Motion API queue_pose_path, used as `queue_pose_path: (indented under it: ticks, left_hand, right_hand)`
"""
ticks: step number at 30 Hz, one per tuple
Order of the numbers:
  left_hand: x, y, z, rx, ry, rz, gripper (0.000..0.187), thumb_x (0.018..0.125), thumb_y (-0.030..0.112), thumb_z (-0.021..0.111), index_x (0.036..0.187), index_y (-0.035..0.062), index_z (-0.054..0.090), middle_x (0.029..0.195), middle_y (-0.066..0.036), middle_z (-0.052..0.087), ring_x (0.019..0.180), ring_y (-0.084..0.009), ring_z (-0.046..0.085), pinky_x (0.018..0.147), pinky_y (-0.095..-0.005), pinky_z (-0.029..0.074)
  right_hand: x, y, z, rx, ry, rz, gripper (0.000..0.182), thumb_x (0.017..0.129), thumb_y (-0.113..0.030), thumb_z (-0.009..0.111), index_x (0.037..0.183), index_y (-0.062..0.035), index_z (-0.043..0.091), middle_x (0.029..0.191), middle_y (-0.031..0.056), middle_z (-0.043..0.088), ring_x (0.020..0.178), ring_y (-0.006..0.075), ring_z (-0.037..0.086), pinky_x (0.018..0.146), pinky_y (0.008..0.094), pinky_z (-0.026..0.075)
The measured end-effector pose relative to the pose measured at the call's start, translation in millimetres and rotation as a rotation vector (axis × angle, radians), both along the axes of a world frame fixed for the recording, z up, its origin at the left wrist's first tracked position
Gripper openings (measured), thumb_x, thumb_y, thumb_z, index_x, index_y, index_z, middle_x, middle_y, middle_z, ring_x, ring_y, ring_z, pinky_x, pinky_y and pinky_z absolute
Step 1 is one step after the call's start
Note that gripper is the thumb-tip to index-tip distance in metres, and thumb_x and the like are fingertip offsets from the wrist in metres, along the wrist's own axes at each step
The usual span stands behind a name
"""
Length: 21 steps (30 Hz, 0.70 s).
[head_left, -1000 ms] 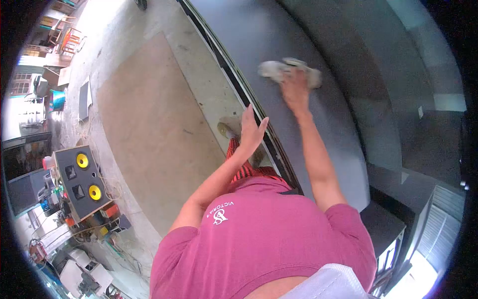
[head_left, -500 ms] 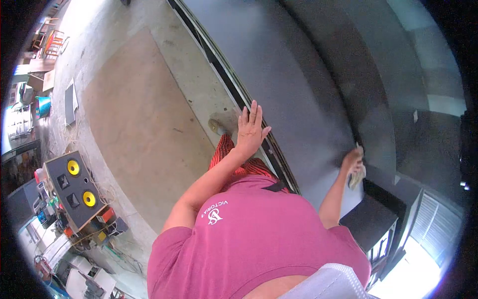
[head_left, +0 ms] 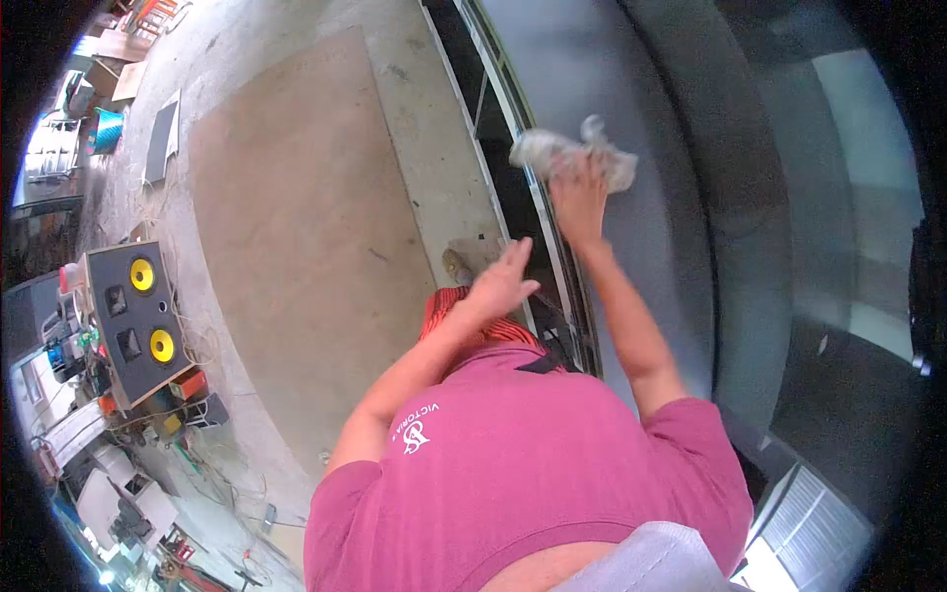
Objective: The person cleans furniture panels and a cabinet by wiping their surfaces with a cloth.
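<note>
The right hand (head_left: 580, 202), fingers clamped over a pale cloth (head_left: 545, 151), has swung from the grey panel's (head_left: 656, 257) near right end to its far left edge, shifting the rubbing there. The left hand (head_left: 501, 286) is open, apparently just beside the panel.

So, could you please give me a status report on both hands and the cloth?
Right hand on pale cloth, near edge of grey panel. Left hand empty. Nothing visible in the way.

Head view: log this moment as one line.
right hand: holding white cloth on gray panel | left hand: open, holding nothing, near panel's edge | brown sheet: on floor
</note>
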<state>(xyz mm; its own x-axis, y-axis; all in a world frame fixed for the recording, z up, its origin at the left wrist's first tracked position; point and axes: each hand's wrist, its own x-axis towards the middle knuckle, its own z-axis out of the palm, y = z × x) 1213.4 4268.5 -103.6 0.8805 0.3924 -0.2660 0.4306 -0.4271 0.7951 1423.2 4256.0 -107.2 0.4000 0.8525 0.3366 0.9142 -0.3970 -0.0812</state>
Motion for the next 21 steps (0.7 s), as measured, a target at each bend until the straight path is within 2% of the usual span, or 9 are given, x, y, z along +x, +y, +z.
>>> queue_pose_path:
  ticks: [3,7,8,12,13,15,17,19,21]
  left_hand:
    - [-40.7,52.2,-47.4,0.045,0.079,0.120,0.070,0.084,0.029,0.057,0.136,-0.0005,0.022,0.139,-0.023,0.028,0.128,-0.0321,0.030,0.104,-0.0370,0.027]
    - [-104.9,108.4,-56.4,0.042,0.215,0.359,0.069,0.082,0.030,0.057,0.136,0.0033,0.024,0.133,-0.023,0.037,0.119,-0.0353,0.041,0.097,-0.0408,0.036]
    - [-117.1,116.1,-45.3,0.034,0.243,0.378,0.068,0.082,0.030,0.057,0.135,0.0020,0.026,0.131,-0.023,0.039,0.118,-0.0354,0.042,0.096,-0.0409,0.037]
    - [-160.7,123.5,-57.2,0.034,0.389,0.453,0.065,0.083,0.030,0.057,0.132,-0.0015,0.030,0.126,-0.025,0.043,0.116,-0.0355,0.044,0.096,-0.0403,0.037]
    - [-165.9,120.4,-59.4,0.003,0.425,0.456,0.064,0.084,0.031,0.056,0.132,-0.0022,0.030,0.126,-0.026,0.044,0.117,-0.0353,0.044,0.097,-0.0399,0.036]
    - [-164.7,122.9,-58.5,-0.021,0.468,0.461,0.064,0.084,0.031,0.055,0.132,-0.0030,0.031,0.126,-0.026,0.044,0.117,-0.0351,0.043,0.098,-0.0395,0.035]
    - [-146.2,127.4,-34.5,-0.162,0.457,0.351,0.065,0.085,0.033,0.055,0.133,-0.0027,0.030,0.129,-0.026,0.041,0.120,-0.0348,0.041,0.100,-0.0388,0.033]
    - [-109.1,144.3,-0.7,-0.201,0.344,0.304,0.066,0.085,0.034,0.054,0.133,-0.0025,0.028,0.132,-0.026,0.037,0.123,-0.0350,0.038,0.101,-0.0381,0.032]
    - [-59.0,164.2,20.3,-0.127,0.203,0.238,0.065,0.085,0.035,0.054,0.133,-0.0010,0.029,0.133,-0.025,0.036,0.123,-0.0350,0.037,0.102,-0.0376,0.031]
  right_hand:
    - [-31.2,-58.2,17.0,-0.094,0.157,0.139,0.039,0.082,-0.019,0.055,0.121,-0.0202,0.049,0.135,0.0131,0.035,0.124,0.0374,0.031,0.103,0.0511,0.023]
    - [25.9,-177.8,5.1,-0.171,0.179,0.193,0.046,0.079,-0.016,0.056,0.123,-0.0112,0.047,0.135,0.0154,0.035,0.124,0.0369,0.033,0.104,0.0467,0.025]
    - [40.3,-193.8,5.7,-0.437,-0.015,-0.101,0.046,0.082,-0.020,0.054,0.123,-0.0024,0.044,0.133,0.0176,0.038,0.125,0.0343,0.034,0.104,0.0433,0.025]
    - [149.2,-270.7,-55.6,-0.207,-0.012,-0.973,0.041,0.091,-0.032,0.042,0.116,-0.0012,0.051,0.118,0.0195,0.053,0.111,0.0348,0.049,0.092,0.0465,0.037]
    - [155.2,-252.7,-49.5,-0.198,-0.011,-0.974,0.041,0.091,-0.032,0.042,0.116,-0.0012,0.051,0.118,0.0195,0.053,0.111,0.0348,0.049,0.092,0.0465,0.037]
    - [179.1,-203.8,-38.6,-0.131,0.258,-1.469,0.043,0.092,-0.038,0.036,0.114,-0.0071,0.056,0.113,0.0169,0.057,0.104,0.0342,0.053,0.085,0.0491,0.041]
    - [181.9,-146.2,-27.2,-0.257,0.171,-1.210,0.046,0.091,-0.044,0.034,0.116,-0.0130,0.056,0.114,0.0146,0.057,0.103,0.0362,0.053,0.084,0.0515,0.040]
    - [175.0,-66.6,-33.1,0.065,-0.015,-1.119,0.050,0.088,-0.046,0.039,0.114,-0.0074,0.055,0.119,0.0177,0.052,0.109,0.0408,0.047,0.086,0.0579,0.035]
    - [135.7,14.3,-0.7,-0.097,0.147,-0.932,0.050,0.088,-0.043,0.041,0.122,-0.0064,0.047,0.129,0.0192,0.042,0.118,0.0407,0.038,0.094,0.0568,0.030]
